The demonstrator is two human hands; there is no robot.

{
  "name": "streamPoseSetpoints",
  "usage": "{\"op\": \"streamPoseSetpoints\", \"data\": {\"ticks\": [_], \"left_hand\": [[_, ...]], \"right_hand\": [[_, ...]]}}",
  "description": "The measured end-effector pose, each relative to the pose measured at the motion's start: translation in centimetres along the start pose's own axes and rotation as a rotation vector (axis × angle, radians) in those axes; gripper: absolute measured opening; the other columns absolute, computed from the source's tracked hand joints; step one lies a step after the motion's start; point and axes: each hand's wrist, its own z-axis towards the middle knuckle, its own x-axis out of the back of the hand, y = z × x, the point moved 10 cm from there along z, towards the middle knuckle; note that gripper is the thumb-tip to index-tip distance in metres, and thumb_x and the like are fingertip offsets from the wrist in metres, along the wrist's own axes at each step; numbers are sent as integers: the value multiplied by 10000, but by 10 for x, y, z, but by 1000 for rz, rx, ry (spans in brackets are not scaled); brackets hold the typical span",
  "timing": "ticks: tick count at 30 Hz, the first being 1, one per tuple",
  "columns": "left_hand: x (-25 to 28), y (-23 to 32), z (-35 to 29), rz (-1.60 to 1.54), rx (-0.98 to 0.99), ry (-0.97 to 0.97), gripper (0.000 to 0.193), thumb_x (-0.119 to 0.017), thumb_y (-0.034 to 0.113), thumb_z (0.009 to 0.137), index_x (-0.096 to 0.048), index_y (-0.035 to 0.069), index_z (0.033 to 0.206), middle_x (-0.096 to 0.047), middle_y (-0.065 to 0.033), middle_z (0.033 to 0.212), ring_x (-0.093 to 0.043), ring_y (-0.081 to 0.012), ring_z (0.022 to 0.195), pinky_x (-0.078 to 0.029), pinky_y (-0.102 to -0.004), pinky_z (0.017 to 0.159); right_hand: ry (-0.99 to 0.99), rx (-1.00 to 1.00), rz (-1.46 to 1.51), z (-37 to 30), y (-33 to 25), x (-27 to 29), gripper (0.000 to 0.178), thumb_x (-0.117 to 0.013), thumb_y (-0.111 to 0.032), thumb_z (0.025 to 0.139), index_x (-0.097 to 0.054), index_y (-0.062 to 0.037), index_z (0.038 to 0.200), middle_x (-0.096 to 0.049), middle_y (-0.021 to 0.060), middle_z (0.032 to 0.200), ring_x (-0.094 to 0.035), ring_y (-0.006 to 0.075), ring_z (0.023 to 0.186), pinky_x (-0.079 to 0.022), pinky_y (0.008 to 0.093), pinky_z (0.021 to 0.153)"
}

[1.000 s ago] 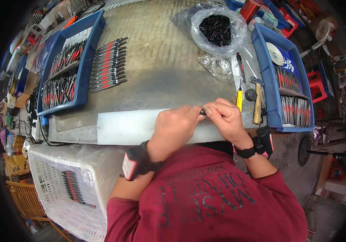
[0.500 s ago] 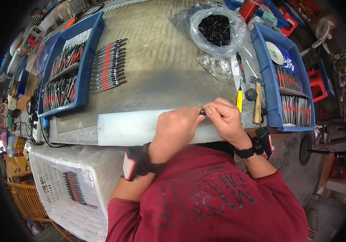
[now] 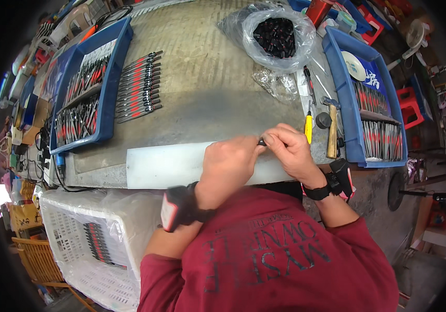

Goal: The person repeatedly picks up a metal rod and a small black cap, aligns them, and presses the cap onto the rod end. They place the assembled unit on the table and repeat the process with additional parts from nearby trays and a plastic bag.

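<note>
My left hand (image 3: 230, 162) and my right hand (image 3: 291, 155) meet over a white board (image 3: 165, 165) at the table's front edge. Pinched between their fingertips is a small black piece (image 3: 262, 142), mostly covered by the fingers, so its full shape cannot be made out. Both hands are closed on it, the left from its left side and the right from its right side. Beyond the left hand, a neat row of slim red-and-black pen-like tools (image 3: 138, 87) lies on the table.
A blue tray (image 3: 109, 125) of similar tools stands left, another blue tray (image 3: 355, 143) right. A clear bag (image 3: 252, 49) of black pieces sits at the back. Near my right hand lie a yellow-handled screwdriver (image 3: 308, 127) and a hammer (image 3: 332, 136). A white crate (image 3: 121, 236) stands lower left.
Both hands stay together around the black piece over the board. The right hand's fingers have shifted slightly; the whole view has moved a little.
</note>
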Motion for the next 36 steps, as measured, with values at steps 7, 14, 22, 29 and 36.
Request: {"op": "streamPoseSetpoints", "data": {"ticks": [7,14,22,29,36], "left_hand": [[5,-6,4,-123,57,6,202,-683,170,831,-648,6,944,-641,-158,772,-619,-330,657,-485,-373,584],[-8,-21,2,-439,173,-188,277,-616,265,913,-648,-10,911,-599,-118,677,-547,-186,592,-443,-313,573],[-21,-30,0,-508,277,-220,428,-635,408,874,-664,3,736,-538,-119,570,-513,-210,532,-398,-344,500],[-20,-41,-2,-448,325,-190,460,-663,462,833,-682,14,731,-560,-160,565,-523,-235,485,-404,-362,487],[-29,-38,-4,-547,302,-306,386,-716,339,839,-656,-15,700,-435,28,529,-378,-44,545,-316,-264,464]], "right_hand": [[-71,-107,142,3,7,-5,208,-558,-148,942,-629,36,1007,-609,87,857,-567,160,791,-448,266,702],[-255,156,-143,2,-33,1,186,-588,-47,858,-621,15,1030,-643,138,893,-624,298,822,-487,356,724],[-284,304,-201,-1,-45,-3,133,-654,-71,811,-632,5,918,-626,141,800,-613,320,757,-484,388,667],[-28,315,-368,-14,-43,-5,81,-662,-61,792,-615,-7,829,-615,139,748,-605,324,690,-484,390,645],[-309,499,-331,-7,-51,-9,89,-683,-95,783,-628,-34,818,-627,96,724,-613,284,681,-481,380,649]]}}
